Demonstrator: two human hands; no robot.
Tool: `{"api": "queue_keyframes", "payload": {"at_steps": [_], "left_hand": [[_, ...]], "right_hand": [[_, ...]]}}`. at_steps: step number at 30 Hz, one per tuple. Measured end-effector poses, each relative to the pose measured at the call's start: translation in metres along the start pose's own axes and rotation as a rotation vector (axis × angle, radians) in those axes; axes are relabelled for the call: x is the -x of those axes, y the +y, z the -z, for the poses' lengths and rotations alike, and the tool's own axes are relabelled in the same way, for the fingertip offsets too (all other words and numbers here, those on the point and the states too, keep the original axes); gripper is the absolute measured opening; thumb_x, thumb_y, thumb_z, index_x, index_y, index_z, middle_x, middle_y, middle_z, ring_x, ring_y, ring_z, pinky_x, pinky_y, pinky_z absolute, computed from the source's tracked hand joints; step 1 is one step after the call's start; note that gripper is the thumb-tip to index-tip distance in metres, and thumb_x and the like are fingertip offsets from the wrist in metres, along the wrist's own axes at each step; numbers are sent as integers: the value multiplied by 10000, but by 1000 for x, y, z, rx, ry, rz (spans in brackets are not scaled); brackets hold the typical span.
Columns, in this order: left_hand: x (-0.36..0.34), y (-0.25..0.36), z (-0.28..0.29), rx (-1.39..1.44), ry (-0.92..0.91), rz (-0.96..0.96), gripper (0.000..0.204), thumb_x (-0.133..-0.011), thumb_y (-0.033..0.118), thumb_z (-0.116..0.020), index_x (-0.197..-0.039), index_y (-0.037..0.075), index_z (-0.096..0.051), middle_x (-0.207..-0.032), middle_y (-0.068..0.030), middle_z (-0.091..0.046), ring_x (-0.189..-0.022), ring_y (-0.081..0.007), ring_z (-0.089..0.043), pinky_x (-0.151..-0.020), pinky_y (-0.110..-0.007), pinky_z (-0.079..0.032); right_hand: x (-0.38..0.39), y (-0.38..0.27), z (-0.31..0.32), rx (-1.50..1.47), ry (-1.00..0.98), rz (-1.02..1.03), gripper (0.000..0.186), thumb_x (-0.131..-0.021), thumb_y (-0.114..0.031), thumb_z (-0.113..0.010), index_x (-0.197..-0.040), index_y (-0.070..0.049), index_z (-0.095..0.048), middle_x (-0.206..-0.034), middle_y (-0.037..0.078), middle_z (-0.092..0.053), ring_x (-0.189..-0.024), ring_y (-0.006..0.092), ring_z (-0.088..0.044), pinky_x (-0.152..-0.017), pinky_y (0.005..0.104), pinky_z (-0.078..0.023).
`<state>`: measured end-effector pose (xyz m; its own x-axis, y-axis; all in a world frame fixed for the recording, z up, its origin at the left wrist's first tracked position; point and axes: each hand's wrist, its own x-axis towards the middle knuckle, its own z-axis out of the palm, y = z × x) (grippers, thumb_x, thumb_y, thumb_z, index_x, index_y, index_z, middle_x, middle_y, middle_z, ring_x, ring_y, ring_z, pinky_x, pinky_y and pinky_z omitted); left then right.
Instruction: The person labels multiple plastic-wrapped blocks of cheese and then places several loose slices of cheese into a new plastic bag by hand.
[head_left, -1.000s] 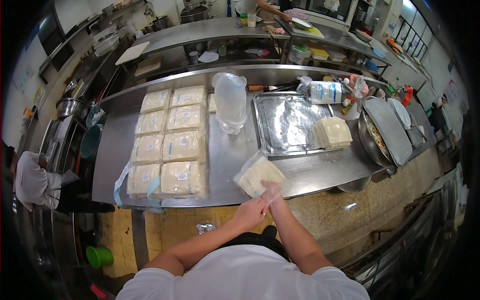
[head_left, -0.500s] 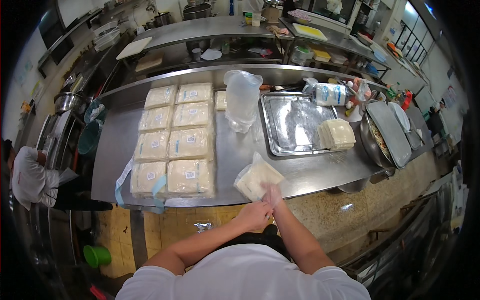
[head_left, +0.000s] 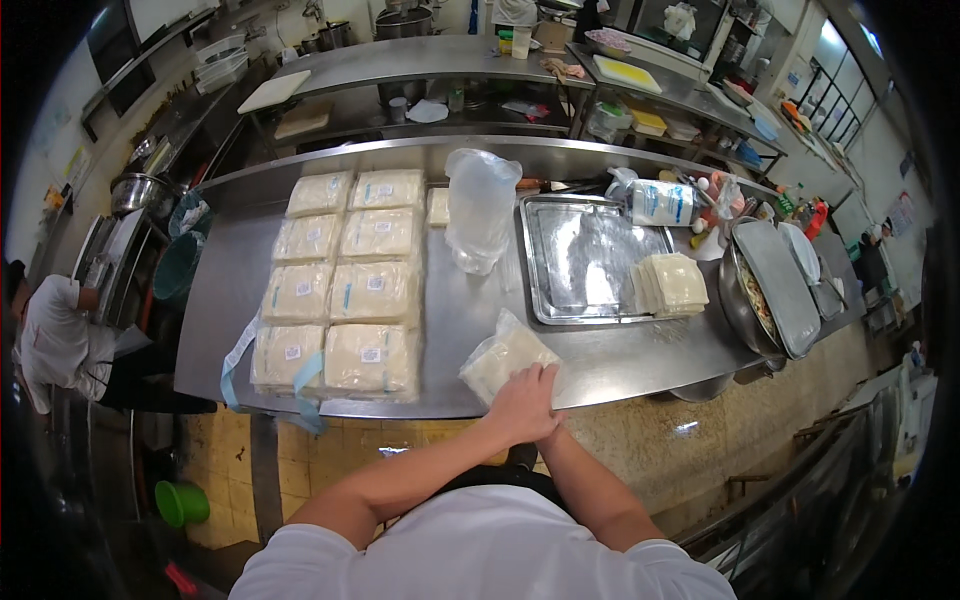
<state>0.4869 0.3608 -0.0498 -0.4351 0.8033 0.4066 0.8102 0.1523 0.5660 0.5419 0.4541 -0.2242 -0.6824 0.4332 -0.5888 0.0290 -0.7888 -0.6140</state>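
Observation:
Both my hands meet at the near edge of the steel counter (head_left: pixel 460 320). My left hand (head_left: pixel 518 402) lies flat on the near end of a clear plastic bag (head_left: pixel 500 356) filled with pale square sheets, pressing it down. My right hand (head_left: pixel 548 420) is tucked under and behind the left at the bag's end; its fingers are mostly hidden. To the left lie several flat sealed packs (head_left: pixel 340 290) of the same pale sheets in two columns. A loose stack of pale sheets (head_left: pixel 672 283) sits on the right edge of a steel tray (head_left: pixel 585 265).
An upright clear bag (head_left: pixel 480 208) stands behind the packs. A rolled white-and-blue package (head_left: pixel 660 202) and a large covered bowl (head_left: pixel 775 290) are at the right. A person in white (head_left: pixel 55 340) stands at far left. More steel counters run behind.
My hands have moved forward from the counter's edge onto the bag's near end, and the bag now lies flatter on the counter.

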Motion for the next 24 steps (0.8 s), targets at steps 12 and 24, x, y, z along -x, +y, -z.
{"api": "queue_keyframes", "payload": {"at_steps": [12, 24], "left_hand": [[-39, 17, -58, -108, -399, 26, 157, -778, 123, -614, -930, 102, -645, -887, -69, -682, -894, -306, -671, -780, -466, -517], [10, -117, -4, 280, -452, 790, 313, -958, 309, -629, -1066, 17, -657, -901, -142, -691, -751, -298, -622, -736, -395, -508]], "right_hand": [[1, -32, 5, -106, -99, -96, 412, -902, -194, -665, -1275, -56, -557, -1167, 140, -627, -1014, 283, -639, -837, 459, -563], [56, -97, -24, -243, -250, -101, 565, -864, -3, -640, -1393, 12, -441, -1316, 198, -566, -1207, 375, -580, -1053, 546, -469]]}}
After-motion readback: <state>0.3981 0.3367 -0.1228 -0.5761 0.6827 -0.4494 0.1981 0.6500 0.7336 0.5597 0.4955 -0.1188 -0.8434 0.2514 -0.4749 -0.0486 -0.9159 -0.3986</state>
